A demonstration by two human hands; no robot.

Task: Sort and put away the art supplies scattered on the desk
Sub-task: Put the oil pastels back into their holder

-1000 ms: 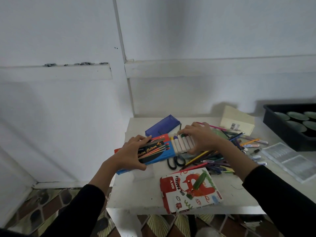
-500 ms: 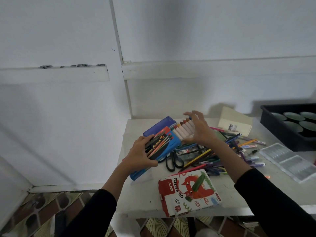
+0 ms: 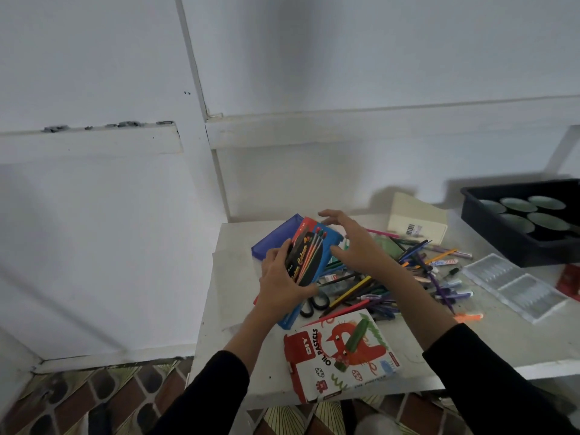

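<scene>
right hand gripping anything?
No, the right hand hovers open-fingered beside the marker box, which the left hand grips.

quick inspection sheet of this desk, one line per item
surface: white desk, bare at its left edge
job's things: marker box lifted and tilted; oil pastels box flat at the front edge, green pastel on it; pile of pens and pencils; scissors
clutter: blue case, cream box, clear trays, black tray
grippers: left hand grips the marker box; right hand open, fingers spread beside it
cables: nothing seen
surroundings: white wall, patterned floor tiles
</scene>
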